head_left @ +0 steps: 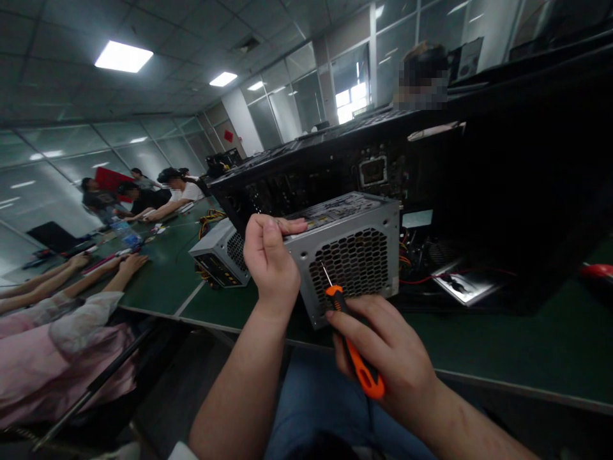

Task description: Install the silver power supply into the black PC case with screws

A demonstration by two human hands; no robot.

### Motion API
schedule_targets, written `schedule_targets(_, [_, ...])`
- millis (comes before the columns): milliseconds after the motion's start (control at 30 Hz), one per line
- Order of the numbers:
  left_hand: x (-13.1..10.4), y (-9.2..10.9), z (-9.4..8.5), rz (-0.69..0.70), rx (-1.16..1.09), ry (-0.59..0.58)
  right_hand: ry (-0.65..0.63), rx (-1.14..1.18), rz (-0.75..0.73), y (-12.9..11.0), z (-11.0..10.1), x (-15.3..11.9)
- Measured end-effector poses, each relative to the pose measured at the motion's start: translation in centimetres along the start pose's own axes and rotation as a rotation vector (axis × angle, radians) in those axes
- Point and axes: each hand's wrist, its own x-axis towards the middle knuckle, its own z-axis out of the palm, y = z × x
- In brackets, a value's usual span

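A silver computer power supply [354, 255] with a honeycomb vent faces me at the table's front edge, slightly tilted. My left hand [272, 259] is closed on its upper left corner, fingers lying along the top. In my right hand [387, 345] is an orange and black screwdriver [357, 358], its thin shaft pointing up and left in front of the vent. Whether its tip touches the grille I cannot tell. Right behind the power supply stands an opened black computer case [306, 176], with a circuit board and a square socket visible inside.
To the left, a second power supply [223, 252] with bundled cables rests on the green table [158, 281]. Beyond it is a plastic bottle [125, 231]. Another person's arms [115, 275] lie on the table at left. A red object [598, 271] sits at the far right.
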Motion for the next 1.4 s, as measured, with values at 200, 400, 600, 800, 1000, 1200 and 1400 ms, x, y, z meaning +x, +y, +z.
schedule_targets(200, [0.0,0.1,0.0,-0.001,0.027,-0.003,-0.007,-0.005,0.011,-0.1,-0.1,0.1])
schedule_targets(400, [-0.2,0.1,-0.1,0.008,0.006,-0.003,0.024,-0.052,-0.018,0.3,0.3,0.0])
schedule_targets(600, [-0.2,0.1,-0.1,0.016,0.026,-0.012,0.046,-0.146,-0.038,0.7,-0.1,0.3])
schedule_targets(800, [-0.2,0.3,-0.2,-0.002,0.038,-0.01,0.031,-0.12,-0.06,0.8,-0.2,0.6])
schedule_targets(1000, [-0.1,0.1,-0.2,-0.003,0.037,-0.019,0.034,-0.117,-0.057,0.9,0.0,0.7])
schedule_targets(1200, [-0.1,-0.1,-0.2,0.018,-0.007,-0.02,0.023,-0.118,-0.057,1.0,0.2,0.7])
schedule_targets(1400, [-0.1,-0.2,-0.2,0.01,-0.014,-0.025,-0.025,-0.101,-0.017,0.7,-0.5,1.6])
